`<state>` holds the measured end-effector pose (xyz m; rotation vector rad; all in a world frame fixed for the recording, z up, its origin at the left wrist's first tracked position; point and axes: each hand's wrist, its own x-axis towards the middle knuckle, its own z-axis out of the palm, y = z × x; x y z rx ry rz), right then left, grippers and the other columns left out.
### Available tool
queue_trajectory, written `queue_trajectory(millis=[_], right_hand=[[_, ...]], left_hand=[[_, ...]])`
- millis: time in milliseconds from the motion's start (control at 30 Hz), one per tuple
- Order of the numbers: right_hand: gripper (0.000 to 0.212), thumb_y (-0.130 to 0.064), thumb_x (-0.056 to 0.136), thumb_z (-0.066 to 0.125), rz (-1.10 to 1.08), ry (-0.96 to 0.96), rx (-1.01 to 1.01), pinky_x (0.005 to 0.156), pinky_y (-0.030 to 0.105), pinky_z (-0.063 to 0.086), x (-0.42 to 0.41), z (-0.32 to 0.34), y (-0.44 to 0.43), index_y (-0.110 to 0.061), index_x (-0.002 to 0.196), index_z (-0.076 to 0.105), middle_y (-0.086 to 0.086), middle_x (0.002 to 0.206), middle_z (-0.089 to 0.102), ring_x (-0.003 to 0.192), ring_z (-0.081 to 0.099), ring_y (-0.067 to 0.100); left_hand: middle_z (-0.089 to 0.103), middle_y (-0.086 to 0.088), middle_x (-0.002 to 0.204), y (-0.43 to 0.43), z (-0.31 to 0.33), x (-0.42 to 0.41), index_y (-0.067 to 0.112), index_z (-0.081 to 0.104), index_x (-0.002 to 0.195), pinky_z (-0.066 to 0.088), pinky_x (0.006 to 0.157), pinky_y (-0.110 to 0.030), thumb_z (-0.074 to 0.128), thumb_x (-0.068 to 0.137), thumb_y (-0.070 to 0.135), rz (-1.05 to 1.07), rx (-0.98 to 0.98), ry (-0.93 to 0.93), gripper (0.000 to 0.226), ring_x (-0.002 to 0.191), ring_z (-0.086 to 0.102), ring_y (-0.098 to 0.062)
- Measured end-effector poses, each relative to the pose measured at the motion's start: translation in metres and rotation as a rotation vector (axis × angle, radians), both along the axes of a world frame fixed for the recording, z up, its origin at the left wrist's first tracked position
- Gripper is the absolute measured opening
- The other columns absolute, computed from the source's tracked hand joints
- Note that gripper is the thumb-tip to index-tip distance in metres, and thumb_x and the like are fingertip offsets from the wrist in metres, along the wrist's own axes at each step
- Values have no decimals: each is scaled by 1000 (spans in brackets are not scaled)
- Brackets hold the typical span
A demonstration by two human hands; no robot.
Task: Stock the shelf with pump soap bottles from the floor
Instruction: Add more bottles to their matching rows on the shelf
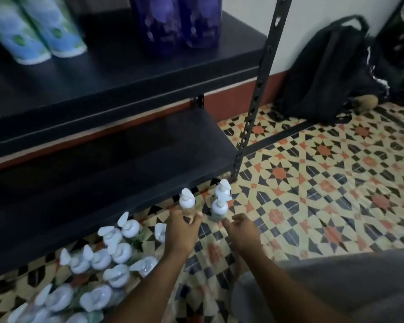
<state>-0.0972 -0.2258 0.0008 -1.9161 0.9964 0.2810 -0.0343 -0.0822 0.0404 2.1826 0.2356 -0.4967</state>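
Note:
Several white-topped pump soap bottles [117, 250] stand clustered on the patterned floor at lower left. My left hand [181, 231] grips one upright pump bottle [187, 201] by its body, just in front of the low black shelf [103, 171]. Two more pump bottles [221, 202] stand on the tiles to the right of it. My right hand [241, 231] hovers just behind the nearer of these with fingers loosely spread, holding nothing. The low shelf board is bare.
The upper shelf [126, 73] carries blue-green bottles [33, 31] and purple bottles [175, 22]. A perforated black upright [254, 96] marks the rack's right corner. A black backpack [324, 71] leans on the wall at right. My grey-clad knee [336, 287] is at lower right.

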Motion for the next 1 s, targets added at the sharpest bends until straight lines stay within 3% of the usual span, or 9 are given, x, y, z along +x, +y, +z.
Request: queue_trajectory(millis=[100,200,333,467,567,733,833,933,1000], right_hand=[[88,-82,69,51,-27,63,24,91,51,55,17,-50,-8,-25,137,47,2,122,61,103,65,25],[94,-77,68,55,-78,59,46,97,53,50,37,-82,-11,-25,145,40,7,136,55,117,58,31],[76,-51,81,71,-61,-9,45,99,47,48,60,-100,-12,-21,144,41,8,132,56,117,55,30],[63,-33,87,74,-37,-64,-33,94,37,42,67,-111,-13,-13,139,46,8,124,54,116,50,30],[55,-36,85,75,-49,-55,-48,84,33,40,65,-109,-13,-15,130,51,0,109,48,109,52,28],[50,-44,76,78,-190,-149,-65,82,45,51,45,-77,-6,-21,115,57,-1,104,55,93,58,23],[49,-43,73,79,-229,-271,-51,77,40,52,33,-38,1,-25,113,56,-4,103,59,90,60,17],[39,-34,74,81,-201,-386,-39,69,33,48,27,14,12,-24,102,56,-5,95,63,88,63,17],[41,-33,77,81,-112,-421,-17,71,35,49,25,57,23,-24,105,53,-8,96,61,87,62,14]], left_hand=[[66,-12,109,-12,-52,20,3,58,111,44,79,-31,72,86,49,56,34,40,54,95,62,-27],[64,-12,123,-24,-89,43,3,55,126,49,96,-37,76,82,48,105,36,82,66,115,62,-33],[68,-7,124,-29,-142,70,15,56,129,54,98,-47,73,62,66,108,63,69,86,113,65,-29],[61,-14,131,-35,-144,89,10,52,133,49,97,-40,85,75,41,130,78,81,73,118,60,-36],[62,-13,131,-33,-144,92,12,53,132,45,94,-37,83,79,36,129,65,99,66,119,60,-36],[68,-2,114,-18,-106,68,18,59,120,49,88,-32,79,78,46,82,17,81,54,104,65,-26],[69,5,101,-4,-59,51,24,59,109,49,79,-31,76,79,45,24,-69,10,41,93,66,-19],[68,6,99,17,3,40,27,54,109,57,78,-39,76,71,54,3,-132,-104,52,88,67,-17],[66,8,101,35,49,35,25,51,111,57,79,-39,80,75,49,10,-182,-167,52,89,66,-14]])
